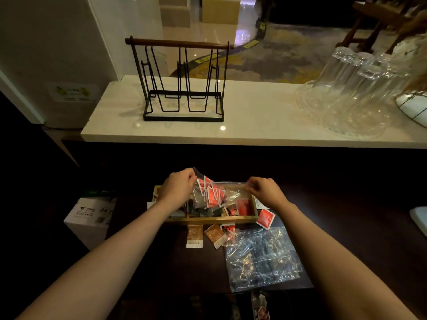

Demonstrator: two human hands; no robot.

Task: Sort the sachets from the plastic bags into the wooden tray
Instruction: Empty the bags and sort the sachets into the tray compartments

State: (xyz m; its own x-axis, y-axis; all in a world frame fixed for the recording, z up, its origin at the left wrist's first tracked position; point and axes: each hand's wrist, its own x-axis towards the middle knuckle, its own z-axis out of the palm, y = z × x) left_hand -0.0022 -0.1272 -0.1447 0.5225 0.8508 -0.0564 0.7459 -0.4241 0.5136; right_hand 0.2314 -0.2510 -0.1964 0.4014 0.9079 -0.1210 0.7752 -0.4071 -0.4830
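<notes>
Nearest the camera, both bare forearms reach forward over a dark table, and between them lies a flattened, seemingly empty plastic bag [262,257], right of centre. Just beyond it, loose on the table, are two brown sachets [194,235] and a red sachet [265,218] touching the near right corner of the wooden tray [215,219].

Held above the tray is a clear plastic bag of red sachets [213,192]. Left hand [178,188] pinches the bag's left end, fingers curled on the film; right hand [263,189] pinches the right end between fingertips and thumb. The bag's long axis runs left to right, stretched between the two grips, with its load sagging toward the left hand. Whether its mouth is open cannot be told.

Tray compartments directly under the bag already hold sachets: dark ones toward the left and centre, red ones at the right. The dividers are partly hidden by the bag and the left wrist.

Judgement: the red compartment lies below and toward the right hand, while the bag's contents hang nearer the left. Emptying would call for bringing the load rightward over that compartment.

Farther off, on a pale counter, stand a black wire rack [182,88] and upturned glasses [346,93].
</notes>
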